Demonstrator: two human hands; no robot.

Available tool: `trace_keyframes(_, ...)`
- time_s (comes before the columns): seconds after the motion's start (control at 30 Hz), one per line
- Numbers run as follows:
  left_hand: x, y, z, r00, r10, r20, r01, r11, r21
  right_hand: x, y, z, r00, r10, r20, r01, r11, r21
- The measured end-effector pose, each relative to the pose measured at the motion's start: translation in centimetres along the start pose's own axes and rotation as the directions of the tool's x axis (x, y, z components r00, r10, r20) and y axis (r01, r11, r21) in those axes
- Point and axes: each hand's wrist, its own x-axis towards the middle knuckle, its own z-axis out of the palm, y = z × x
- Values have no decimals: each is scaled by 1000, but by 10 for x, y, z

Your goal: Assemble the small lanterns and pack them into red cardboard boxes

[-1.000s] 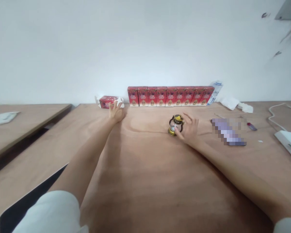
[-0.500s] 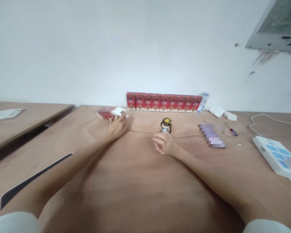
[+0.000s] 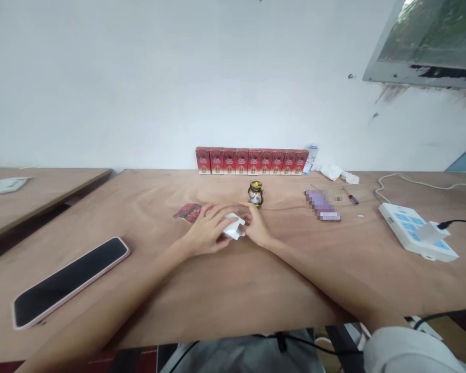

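A small red box (image 3: 189,212) with white open flaps (image 3: 233,227) lies on the wooden table (image 3: 233,280) between my hands. My left hand (image 3: 205,231) lies over the box with its fingers curled on it. My right hand (image 3: 256,228) grips the white flap end from the right. A small gold lantern ornament (image 3: 255,194) stands just behind my right hand, untouched.
A row of several red boxes (image 3: 251,161) lines the wall. A phone (image 3: 68,280) lies at the near left. A pixelated purple item (image 3: 321,204), a small screwdriver (image 3: 351,198), crumpled white paper (image 3: 338,173) and a white power strip (image 3: 415,237) with cables sit at the right.
My left hand pulled the red box from the far left back toward the table's middle. My right hand left the lantern and came onto the box's white flap. The camera drew back.
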Motion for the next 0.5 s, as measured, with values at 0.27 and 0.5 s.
trace_keyframes(0.27, -6, -17, -4, 997, 70, 44, -70, 998, -11, -20, -20, 4, 936, -327, -131, 297, 932, -209)
trace_keyframes(0.5, -14, -11, 5, 977, 62, -204, -50, 997, 64, -25, -28, 0, 897, -443, 20, 409, 810, -420)
